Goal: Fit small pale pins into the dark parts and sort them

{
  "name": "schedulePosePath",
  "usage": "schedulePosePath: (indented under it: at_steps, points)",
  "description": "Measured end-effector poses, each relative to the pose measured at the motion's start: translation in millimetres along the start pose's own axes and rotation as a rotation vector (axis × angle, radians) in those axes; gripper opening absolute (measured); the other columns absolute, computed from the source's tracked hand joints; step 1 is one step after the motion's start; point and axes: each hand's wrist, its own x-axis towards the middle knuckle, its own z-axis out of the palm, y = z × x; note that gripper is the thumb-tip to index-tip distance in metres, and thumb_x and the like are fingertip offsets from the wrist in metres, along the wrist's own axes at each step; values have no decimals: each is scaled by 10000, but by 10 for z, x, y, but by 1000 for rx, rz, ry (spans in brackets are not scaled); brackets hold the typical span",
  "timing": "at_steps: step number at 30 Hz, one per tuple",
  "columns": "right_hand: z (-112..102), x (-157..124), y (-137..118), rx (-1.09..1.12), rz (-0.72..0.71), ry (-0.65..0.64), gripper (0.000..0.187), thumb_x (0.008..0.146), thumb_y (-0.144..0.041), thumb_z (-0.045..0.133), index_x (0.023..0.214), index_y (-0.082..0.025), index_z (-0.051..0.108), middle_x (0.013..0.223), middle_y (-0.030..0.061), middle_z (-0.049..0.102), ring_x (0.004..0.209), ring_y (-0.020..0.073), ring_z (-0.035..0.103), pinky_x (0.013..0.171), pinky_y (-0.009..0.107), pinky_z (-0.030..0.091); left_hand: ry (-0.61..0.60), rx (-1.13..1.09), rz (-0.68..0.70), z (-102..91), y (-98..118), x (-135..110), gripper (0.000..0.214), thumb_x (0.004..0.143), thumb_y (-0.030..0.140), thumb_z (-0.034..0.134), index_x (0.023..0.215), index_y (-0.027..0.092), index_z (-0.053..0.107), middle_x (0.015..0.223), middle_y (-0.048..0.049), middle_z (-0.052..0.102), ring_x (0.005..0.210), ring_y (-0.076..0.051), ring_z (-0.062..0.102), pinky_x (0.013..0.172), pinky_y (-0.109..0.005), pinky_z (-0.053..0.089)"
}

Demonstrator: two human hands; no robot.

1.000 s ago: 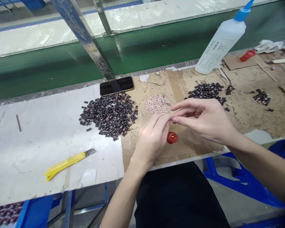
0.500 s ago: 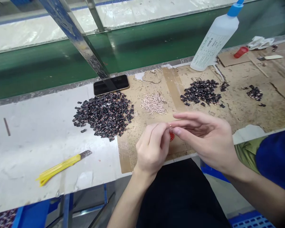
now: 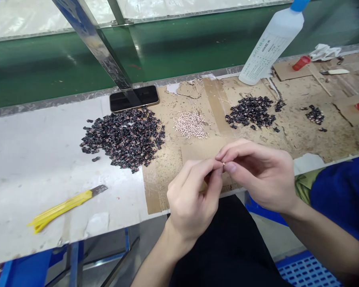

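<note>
At a cardboard-covered workbench (image 3: pixel 257 137), we look down on our two bare hands held together just above a cardboard sheet (image 3: pixel 197 149). Our right hand (image 3: pixel 257 175) has its thumb and forefinger pinched closed on a tiny pale bead (image 3: pixel 224 163); the other fingers curve loosely behind. Our left hand (image 3: pixel 191 199) is curled, its fingertips touching the right hand's at the bead, though we cannot tell whether they grip it too.

Beyond the hands lies a heap of pale beads (image 3: pixel 190 125). To its left is a large heap of dark pieces (image 3: pixel 122 139), with a smaller heap (image 3: pixel 250 112) to its right and a smaller one still (image 3: pixel 315 115) farther along. A phone (image 3: pixel 134 98) lies face up at the bench's back edge. A white glue bottle (image 3: pixel 269 46) with a blue cap stands at back right, its printed label too small for us to read. A yellow utility knife (image 3: pixel 66 207) lies on the white left end of the bench, and a red cap (image 3: pixel 301 63) sits at far right.
</note>
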Motion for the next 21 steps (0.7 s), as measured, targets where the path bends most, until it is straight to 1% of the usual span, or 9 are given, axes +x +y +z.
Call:
schedulePosePath:
  at_steps: [2,4,7,12,15,17,18,21]
  points:
    - [-2,-9,-2,-51,7,-11,157,908,-106,717,974,-243,754,960,40,762,903,182,728,782,308,643,1,37,11,-5,-1,-3,191,929,30,676,1001,208,675,875,5,757,722,-116,682,689,-233,593]
    - [3,-16,-4,-65,16,-12,149,913,-109,709,972,-240,749,954,43,761,887,184,727,773,312,643,-18,74,33,-14,-11,0,193,936,35,669,1018,209,666,891,0,758,743,-122,694,715,-240,598]
    - [16,-22,-10,-44,39,-16,148,909,-97,708,958,-231,746,923,33,762,853,167,735,758,280,645,-77,156,76,-47,-28,24,187,948,25,640,1035,190,644,901,-8,752,770,-122,698,768,-236,594]
    - [56,-34,-5,-37,72,-5,188,888,-57,711,949,-232,742,906,5,775,821,139,752,762,236,649,-197,276,120,-120,-33,63,112,1001,76,583,1047,148,655,870,-35,715,771,-151,680,745,-265,572]
    - [86,-49,24,-42,70,29,189,879,-51,704,923,-233,728,889,3,765,805,138,743,742,236,645,-195,274,121,-132,-23,54,123,1000,71,594,1057,140,677,898,-46,741,811,-158,706,762,-267,573]
    - [97,-59,47,-47,62,46,179,881,-66,698,912,-241,719,879,10,755,805,157,736,721,264,645,-174,216,76,-128,-14,40,117,985,65,626,1039,144,694,895,-36,754,797,-141,710,773,-249,579]
    - [98,-63,56,-57,50,47,173,884,-78,696,912,-248,717,881,14,752,811,168,733,717,283,644,-164,165,28,-126,-10,32,113,974,68,650,1028,153,701,895,-27,760,785,-130,711,771,-235,584]
    - [81,-64,74,-116,-30,35,173,883,-94,690,923,-261,714,909,24,748,832,187,720,734,324,632,-148,-50,-211,-128,2,15,132,930,94,723,998,207,730,906,5,781,748,-113,719,719,-210,603]
